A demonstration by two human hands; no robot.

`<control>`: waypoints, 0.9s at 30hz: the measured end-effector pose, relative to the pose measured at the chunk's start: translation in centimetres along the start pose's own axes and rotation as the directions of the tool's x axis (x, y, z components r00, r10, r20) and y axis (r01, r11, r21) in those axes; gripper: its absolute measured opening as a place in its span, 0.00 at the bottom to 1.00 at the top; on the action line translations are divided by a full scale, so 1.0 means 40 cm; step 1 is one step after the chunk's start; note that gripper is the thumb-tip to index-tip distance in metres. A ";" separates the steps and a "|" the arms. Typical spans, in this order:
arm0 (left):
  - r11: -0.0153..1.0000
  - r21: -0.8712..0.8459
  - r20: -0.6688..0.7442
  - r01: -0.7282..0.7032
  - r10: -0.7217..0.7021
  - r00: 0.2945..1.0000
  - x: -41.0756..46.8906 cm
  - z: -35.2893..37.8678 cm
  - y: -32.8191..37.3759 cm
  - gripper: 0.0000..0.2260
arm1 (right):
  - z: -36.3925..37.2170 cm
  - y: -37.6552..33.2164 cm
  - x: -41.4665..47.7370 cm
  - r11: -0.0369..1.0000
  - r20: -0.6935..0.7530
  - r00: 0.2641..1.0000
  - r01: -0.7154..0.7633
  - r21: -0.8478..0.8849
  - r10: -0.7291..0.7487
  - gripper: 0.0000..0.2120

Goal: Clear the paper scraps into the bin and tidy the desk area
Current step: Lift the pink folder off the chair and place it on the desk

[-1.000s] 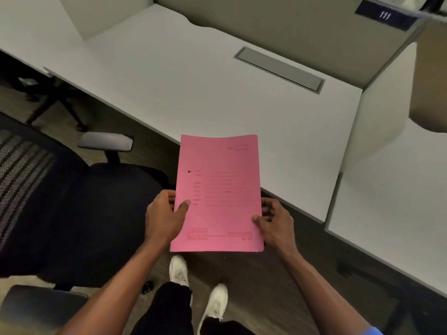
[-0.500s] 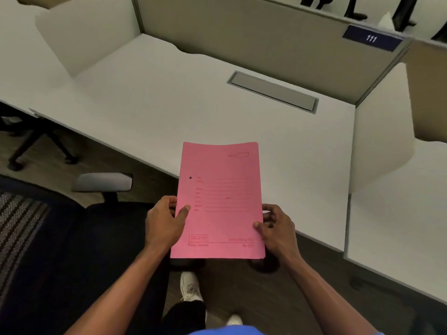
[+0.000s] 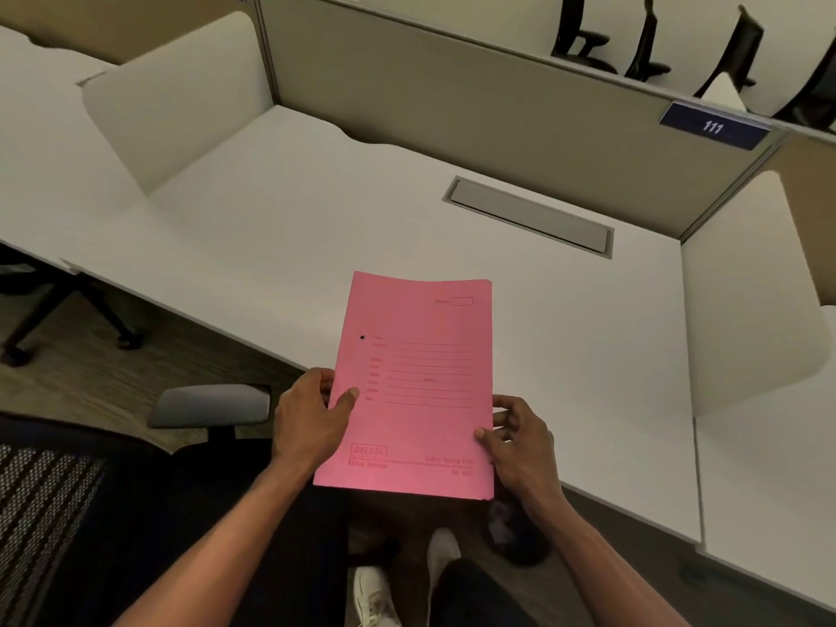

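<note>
Both hands grip pink folder (image 3: 416, 382); partition sign (image 3: 714, 127) reads "111".

Open-plan office: beige fabric cubicle partition (image 3: 475, 115) standing beyond hands, dark-blue "111" number plate (image 3: 714, 126) hanging upper right, black mesh swivel chair (image 3: 68, 513) sitting left.

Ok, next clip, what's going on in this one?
A person stands at a white cubicle desk holding a pink file folder in both hands. The left hand pinches its left edge, thumb on the cover, and the right hand holds the lower right edge. The folder's far end is over the desk's front edge, the near end over the floor. No paper scraps or bin show in this view. A black office chair sits to the person's left.
</note>
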State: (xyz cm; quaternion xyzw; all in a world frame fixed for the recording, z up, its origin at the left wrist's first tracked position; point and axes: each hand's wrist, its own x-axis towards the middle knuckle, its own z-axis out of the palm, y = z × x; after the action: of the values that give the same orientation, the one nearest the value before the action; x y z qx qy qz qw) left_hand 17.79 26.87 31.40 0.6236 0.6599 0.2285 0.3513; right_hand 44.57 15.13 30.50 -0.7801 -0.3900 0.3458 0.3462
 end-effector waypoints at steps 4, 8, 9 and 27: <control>1.000 0.009 -0.010 0.000 0.000 1.000 0.075 -0.022 0.004 0.19 | 0.023 -0.050 0.062 0.999 -0.003 1.000 0.021 -0.025 -0.021 0.20; 0.999 0.015 -0.001 0.029 -0.029 1.000 0.140 -0.027 0.012 0.20 | 0.043 -0.088 0.126 0.999 -0.007 1.000 0.030 -0.036 -0.030 0.19; 0.999 0.017 0.001 0.036 -0.036 0.999 0.158 -0.026 0.013 0.20 | 0.048 -0.094 0.144 0.999 -0.006 0.999 0.031 -0.036 -0.031 0.19; 0.987 0.142 -0.010 0.076 -0.076 0.997 0.716 0.103 0.111 0.21 | 0.134 -0.154 0.711 0.994 0.038 0.999 -0.022 0.110 0.018 0.21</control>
State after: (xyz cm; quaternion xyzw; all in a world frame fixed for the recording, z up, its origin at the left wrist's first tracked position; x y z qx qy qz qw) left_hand 24.52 54.99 26.89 0.6209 0.6986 0.1688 0.3132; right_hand 50.96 43.50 25.04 -0.7571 -0.3690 0.3844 0.3780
